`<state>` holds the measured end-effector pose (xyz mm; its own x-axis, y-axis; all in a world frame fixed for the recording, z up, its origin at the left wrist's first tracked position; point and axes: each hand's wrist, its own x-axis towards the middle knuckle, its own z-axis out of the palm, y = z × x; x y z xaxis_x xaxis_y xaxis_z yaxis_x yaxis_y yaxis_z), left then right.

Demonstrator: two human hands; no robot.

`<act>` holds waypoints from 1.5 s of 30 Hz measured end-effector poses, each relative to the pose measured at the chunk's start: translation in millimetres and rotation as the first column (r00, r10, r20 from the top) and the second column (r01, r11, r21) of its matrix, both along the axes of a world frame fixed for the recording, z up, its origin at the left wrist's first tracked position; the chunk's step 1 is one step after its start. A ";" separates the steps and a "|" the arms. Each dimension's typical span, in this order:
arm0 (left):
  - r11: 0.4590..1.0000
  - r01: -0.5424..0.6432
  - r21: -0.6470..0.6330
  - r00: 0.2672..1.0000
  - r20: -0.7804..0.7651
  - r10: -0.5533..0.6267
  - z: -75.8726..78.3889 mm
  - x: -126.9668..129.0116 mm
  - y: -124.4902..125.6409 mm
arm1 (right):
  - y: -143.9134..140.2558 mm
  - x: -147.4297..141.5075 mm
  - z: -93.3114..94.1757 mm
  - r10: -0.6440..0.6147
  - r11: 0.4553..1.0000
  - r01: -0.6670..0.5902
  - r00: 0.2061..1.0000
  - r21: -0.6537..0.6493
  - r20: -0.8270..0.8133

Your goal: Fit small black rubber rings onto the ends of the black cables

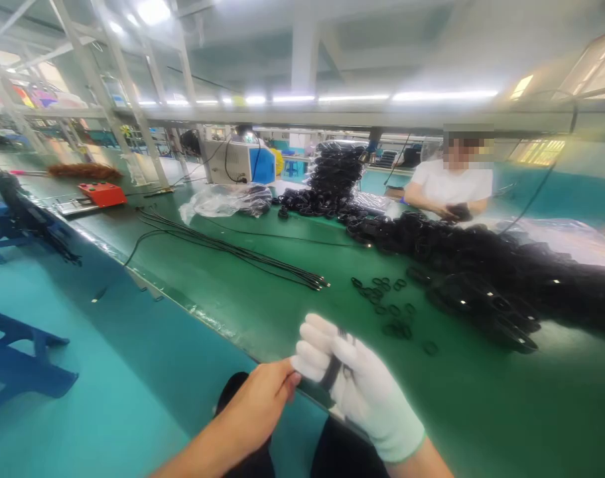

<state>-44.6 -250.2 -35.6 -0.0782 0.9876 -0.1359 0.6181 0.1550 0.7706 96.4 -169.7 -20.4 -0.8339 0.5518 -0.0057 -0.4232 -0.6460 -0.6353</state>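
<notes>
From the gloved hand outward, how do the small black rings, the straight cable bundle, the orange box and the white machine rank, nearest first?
From the right hand:
1. small black rings, just ahead on the green table.
2. straight cable bundle, ahead and left.
3. white machine, far back.
4. orange box, far left.

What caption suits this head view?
Gloved right hand and bare left hand grip a black cable over a green bench.
</notes>
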 end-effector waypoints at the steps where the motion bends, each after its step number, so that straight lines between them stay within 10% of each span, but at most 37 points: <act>1: 1.000 -0.029 -0.005 0.980 -0.198 0.027 2.2 2.9 -3.4 | 3.9 2.3 -0.7 -0.056 0.998 0.056 0.998 -0.016 0.008; 4: 0.999 -0.027 0.020 0.826 -0.562 0.034 10.4 13.7 -9.9 | 12.3 6.5 -2.5 -0.165 0.983 0.165 0.986 -0.081 0.008; 9: 0.976 0.162 0.142 0.725 -0.688 -0.020 14.9 26.4 -9.3 | 14.0 7.6 0.4 -0.198 0.979 0.200 0.977 -0.030 0.075; 14: 0.812 0.464 0.353 0.655 -0.754 -0.046 35.1 9.0 13.0 | 11.2 10.9 -0.2 -0.126 0.991 0.113 0.960 0.068 0.251; 18: 0.691 0.644 0.327 0.645 -0.718 -0.261 58.3 -12.6 39.6 | 8.0 15.6 -6.1 0.107 0.990 -0.119 0.984 0.080 0.140; 25: 0.664 0.676 0.321 0.721 -0.477 -0.503 64.9 -17.7 58.8 | 4.7 17.9 -15.7 0.293 0.956 -0.292 0.949 -0.025 0.118; 29: 0.745 0.641 0.187 0.730 -0.449 -0.516 73.3 -16.4 64.4 | 4.5 17.5 -23.7 0.331 0.944 -0.329 0.936 -0.039 0.119; 35: 0.922 0.380 -0.070 0.912 0.196 -0.361 51.7 -17.2 68.5 | 2.2 19.4 -27.6 0.318 0.926 -0.314 0.948 -0.210 -0.015; 45: 0.990 0.079 0.118 0.834 0.537 -0.130 18.5 1.1 37.3 | 3.5 20.9 -15.3 0.234 0.964 -0.248 0.962 0.092 0.138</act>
<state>-43.5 -212.9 -17.1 0.0869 0.9955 -0.0387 0.1060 0.0294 0.9939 117.4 -166.2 -35.6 -0.9388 0.3373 -0.0694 -0.1763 -0.6439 -0.7445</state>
